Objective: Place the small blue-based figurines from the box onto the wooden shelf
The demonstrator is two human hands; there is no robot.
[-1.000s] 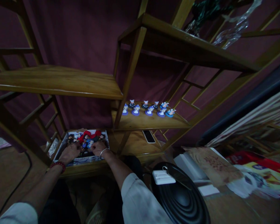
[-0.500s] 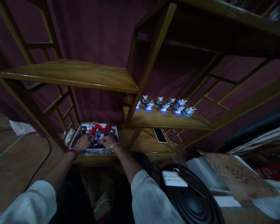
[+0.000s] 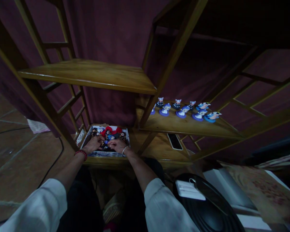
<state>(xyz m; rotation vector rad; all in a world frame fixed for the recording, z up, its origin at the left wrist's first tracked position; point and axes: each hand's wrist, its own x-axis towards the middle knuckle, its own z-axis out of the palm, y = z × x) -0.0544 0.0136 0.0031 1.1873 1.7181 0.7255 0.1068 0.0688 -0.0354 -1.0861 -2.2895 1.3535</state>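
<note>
A shallow white cardboard box [image 3: 127, 137] full of small figurines [image 3: 109, 131] stands on the low wooden shelf. Both hands are inside it, close together. My left hand [image 3: 94, 144], with a red bead bracelet at the wrist, reaches over the left side with its fingers curled down among the figurines. From the right comes my right hand [image 3: 118, 145], a silvery bracelet at its wrist, fingertips drawn together. Between the fingertips of the two hands shows a small purple-blue piece [image 3: 106, 142]. What either hand grips is too small and dark to make out.
Several figurines on round bases [image 3: 182, 111] stand in rows on the higher shelf [image 3: 169, 125] at right. A phone [image 3: 175, 141] lies on the low shelf. A black round stool [image 3: 207, 212] beside my right leg bears a white device [image 3: 189, 190]. Wooden posts [image 3: 174, 61] divide the rack.
The view has shifted, so the rack and box sit further right in the picture. Both hands stay in the box, nearly in the same place among the figurines.
</note>
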